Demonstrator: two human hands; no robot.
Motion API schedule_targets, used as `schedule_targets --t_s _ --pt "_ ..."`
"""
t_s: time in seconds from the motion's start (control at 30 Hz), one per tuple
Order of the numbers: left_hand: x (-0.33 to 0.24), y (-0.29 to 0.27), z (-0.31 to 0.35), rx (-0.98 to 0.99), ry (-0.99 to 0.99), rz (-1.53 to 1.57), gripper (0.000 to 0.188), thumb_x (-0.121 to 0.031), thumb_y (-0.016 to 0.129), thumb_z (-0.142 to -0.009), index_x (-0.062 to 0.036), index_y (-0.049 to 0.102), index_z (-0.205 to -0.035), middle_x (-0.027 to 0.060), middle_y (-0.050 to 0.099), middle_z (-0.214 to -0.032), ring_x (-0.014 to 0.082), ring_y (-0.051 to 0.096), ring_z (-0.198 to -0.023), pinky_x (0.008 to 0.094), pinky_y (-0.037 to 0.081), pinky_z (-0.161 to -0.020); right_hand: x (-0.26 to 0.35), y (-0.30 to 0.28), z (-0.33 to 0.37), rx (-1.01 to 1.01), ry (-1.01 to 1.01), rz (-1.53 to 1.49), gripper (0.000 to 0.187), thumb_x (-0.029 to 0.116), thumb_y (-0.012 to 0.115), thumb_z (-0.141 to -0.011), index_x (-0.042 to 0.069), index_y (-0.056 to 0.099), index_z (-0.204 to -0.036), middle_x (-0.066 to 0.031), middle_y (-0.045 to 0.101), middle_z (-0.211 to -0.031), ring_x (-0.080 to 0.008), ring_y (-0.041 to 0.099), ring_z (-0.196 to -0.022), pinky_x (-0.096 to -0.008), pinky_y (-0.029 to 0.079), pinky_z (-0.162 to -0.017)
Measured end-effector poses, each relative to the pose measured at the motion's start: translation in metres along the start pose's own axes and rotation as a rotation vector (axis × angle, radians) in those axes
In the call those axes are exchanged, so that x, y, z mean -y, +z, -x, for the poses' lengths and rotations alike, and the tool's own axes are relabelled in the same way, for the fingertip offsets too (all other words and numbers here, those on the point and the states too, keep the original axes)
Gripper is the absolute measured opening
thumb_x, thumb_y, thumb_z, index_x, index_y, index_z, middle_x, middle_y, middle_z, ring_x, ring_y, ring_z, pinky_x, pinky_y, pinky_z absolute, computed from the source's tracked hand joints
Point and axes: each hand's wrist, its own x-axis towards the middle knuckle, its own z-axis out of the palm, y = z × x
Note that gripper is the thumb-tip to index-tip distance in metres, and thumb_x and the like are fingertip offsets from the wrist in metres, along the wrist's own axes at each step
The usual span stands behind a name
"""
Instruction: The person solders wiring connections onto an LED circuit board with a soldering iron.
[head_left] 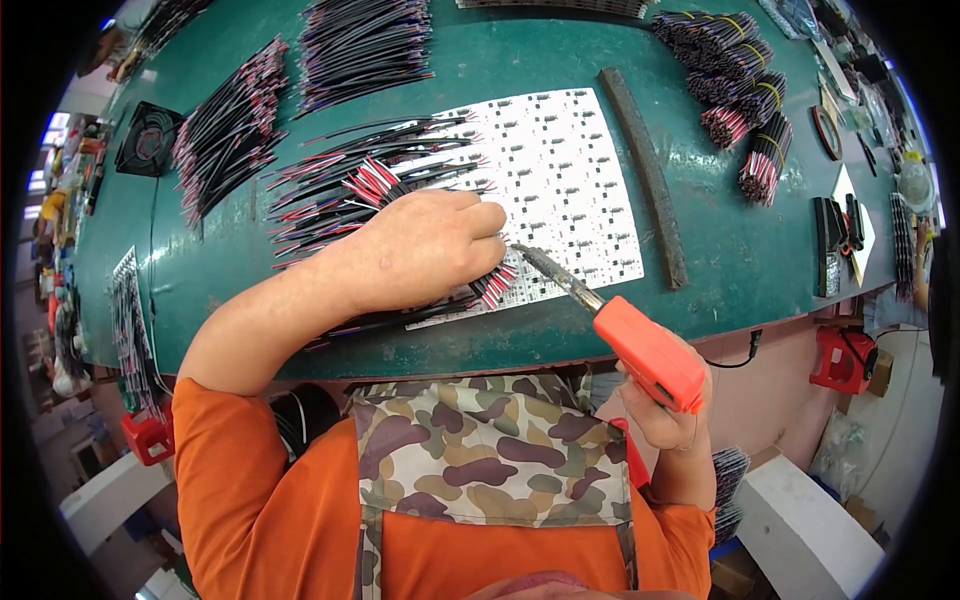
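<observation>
My left hand is closed around a bundle of thin black, red and white wires, their ends poking out on both sides of the fist. It rests over a white circuit board panel dotted with rows of small dark components. My right hand grips a red soldering gun. The gun's dark metal tip points left and reaches the panel right beside my left fingers. Rows of black and red wires lie across the panel's left part. My left fingertips and the exact contact point are hidden.
A dark bar lies right of the panel. Wire piles and tied wire bundles sit along the far side. At the left stands a small black fan; cutters and a tape roll lie at the right.
</observation>
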Motion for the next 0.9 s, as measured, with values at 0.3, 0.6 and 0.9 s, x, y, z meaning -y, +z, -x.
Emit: schedule_targets --t_s 0.3,0.6,0.9 --pt "-0.001 0.001 -0.001 0.012 -0.008 -0.018 0.030 -0.010 0.068 -0.069 -0.0026 0.063 -0.098 0.0087 0.057 -0.093 0.0283 0.059 -0.087 0.0393 0.052 -0.075 0.004 0.004 -0.001 -0.003 0.009 -0.018 0.055 0.010 0.074 -0.079 -0.008 0.055 -0.127 -0.0212 0.069 -0.111 -0.0366 0.070 -0.092 -0.0400 0.055 -0.083" --pt "-0.003 0.002 -0.001 -0.022 -0.016 -0.023 0.012 -0.011 0.063 -0.075 -0.0026 0.061 -0.083 0.0095 0.056 -0.087 0.0276 0.060 -0.084 0.0400 0.052 -0.072 -0.004 -0.002 0.006 0.004 -0.108 0.057 0.057 0.009 0.074 -0.076 -0.007 0.055 -0.127 -0.0215 0.068 -0.112 -0.0358 0.070 -0.091 -0.0405 0.055 -0.081" --pt "-0.002 -0.004 -0.002 -0.027 -0.030 0.001 0.016 -0.008 0.066 -0.073 -0.0028 0.063 -0.088 0.0098 0.057 -0.089 0.0290 0.061 -0.086 0.0407 0.052 -0.073 -0.007 -0.001 0.006 -0.084 -0.148 0.077 0.052 0.012 0.073 -0.076 -0.007 0.059 -0.124 -0.0197 0.067 -0.116 -0.0339 0.070 -0.094 -0.0397 0.055 -0.083"
